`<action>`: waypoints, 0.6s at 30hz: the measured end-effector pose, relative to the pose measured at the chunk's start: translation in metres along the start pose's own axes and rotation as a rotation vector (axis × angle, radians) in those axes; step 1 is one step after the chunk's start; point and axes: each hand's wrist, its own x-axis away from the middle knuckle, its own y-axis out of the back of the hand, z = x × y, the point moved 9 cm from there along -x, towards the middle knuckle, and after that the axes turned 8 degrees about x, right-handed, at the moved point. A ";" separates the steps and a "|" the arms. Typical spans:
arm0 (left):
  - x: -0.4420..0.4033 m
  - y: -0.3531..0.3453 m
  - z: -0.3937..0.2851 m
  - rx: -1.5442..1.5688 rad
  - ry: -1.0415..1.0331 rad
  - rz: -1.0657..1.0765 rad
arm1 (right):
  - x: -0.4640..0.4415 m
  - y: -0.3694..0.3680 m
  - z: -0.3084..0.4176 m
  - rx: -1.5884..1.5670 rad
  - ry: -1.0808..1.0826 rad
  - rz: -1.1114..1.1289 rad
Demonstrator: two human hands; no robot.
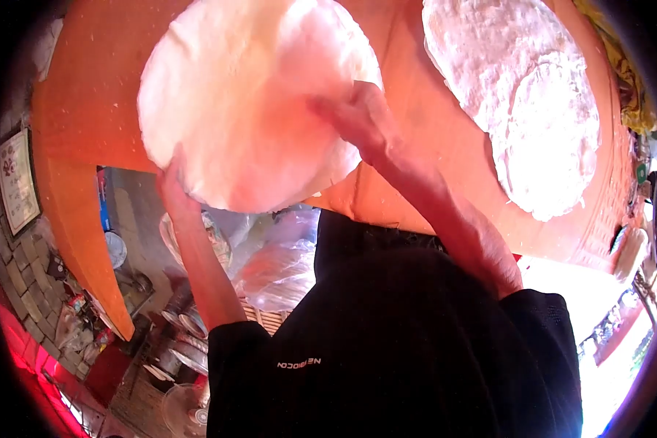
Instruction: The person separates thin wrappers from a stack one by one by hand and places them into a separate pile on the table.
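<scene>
A large, pale round sheet of dough (233, 95) lies over the orange tabletop, its near rim reaching past the table's front edge. My left hand (172, 179) is closed on the rim at the lower left, with a finger on top and the others hidden. Above the right part of the sheet is my right hand (359, 120), its fingers smeared by motion. Whether those fingers touch the dough cannot be made out. On the right side of the table lie more pale, floury dough sheets (518, 95), one overlapping another.
The orange table (431, 146) curves around the front and left of me. Below its edge are a clear plastic bag (285, 270) and a wicker basket (270, 319). Dishes and utensils (186, 328) stand low on the left. A framed sheet (18, 179) is at the brick wall.
</scene>
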 end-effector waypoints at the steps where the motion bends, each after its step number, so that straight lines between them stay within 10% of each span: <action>1: 0.000 0.002 0.000 -0.008 -0.006 0.007 | 0.000 0.000 -0.005 -0.001 0.000 0.001; 8: 0.009 0.000 -0.003 -0.057 -0.028 -0.040 | -0.018 -0.001 -0.059 -0.494 -0.001 -0.011; 14: 0.017 -0.012 -0.009 -0.134 -0.044 -0.066 | -0.015 0.005 -0.042 -0.317 0.021 0.059; 16: 0.016 -0.013 -0.017 -0.145 -0.119 -0.025 | -0.003 0.043 -0.026 0.401 0.007 -0.158; 18: 0.007 0.002 -0.020 -0.217 -0.185 -0.078 | -0.004 0.062 -0.016 0.431 0.197 -0.325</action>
